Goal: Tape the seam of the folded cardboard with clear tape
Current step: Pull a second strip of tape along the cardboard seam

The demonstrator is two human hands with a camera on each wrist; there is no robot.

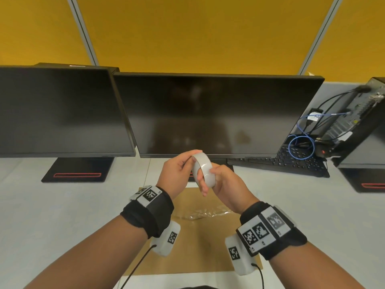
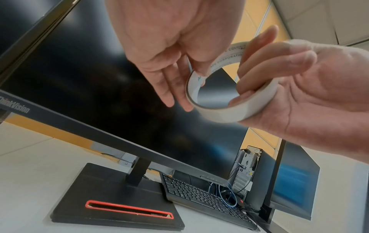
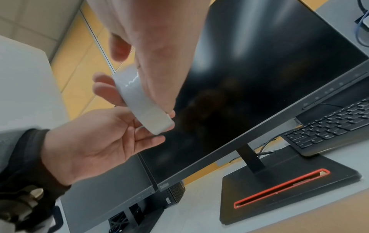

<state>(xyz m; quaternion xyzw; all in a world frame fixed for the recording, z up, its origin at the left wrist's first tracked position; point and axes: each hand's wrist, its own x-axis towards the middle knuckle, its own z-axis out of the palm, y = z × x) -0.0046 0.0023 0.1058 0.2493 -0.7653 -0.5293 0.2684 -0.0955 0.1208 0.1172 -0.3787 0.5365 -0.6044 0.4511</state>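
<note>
A whitish roll of clear tape (image 1: 205, 170) is held in the air above the flat brown cardboard (image 1: 198, 243), which lies on the white table in front of me. My left hand (image 1: 183, 170) pinches the roll's left rim, with the thumb on the roll and the fingers reaching along it. My right hand (image 1: 223, 180) grips the right side. In the left wrist view, right fingers (image 2: 247, 71) curl through the roll's (image 2: 229, 113) core. A crumpled strip of clear tape (image 1: 203, 213) lies across the cardboard. The right wrist view shows the roll (image 3: 143, 104) and a corner of the cardboard (image 3: 319, 220).
Two dark monitors (image 1: 208, 113) stand close behind my hands, their black stand bases (image 1: 77, 170) on the table. A black keyboard (image 1: 287, 161) and a small computer with blue cables (image 1: 302, 147) sit at the back right. White table surface (image 1: 52, 215) lies on both sides of the cardboard.
</note>
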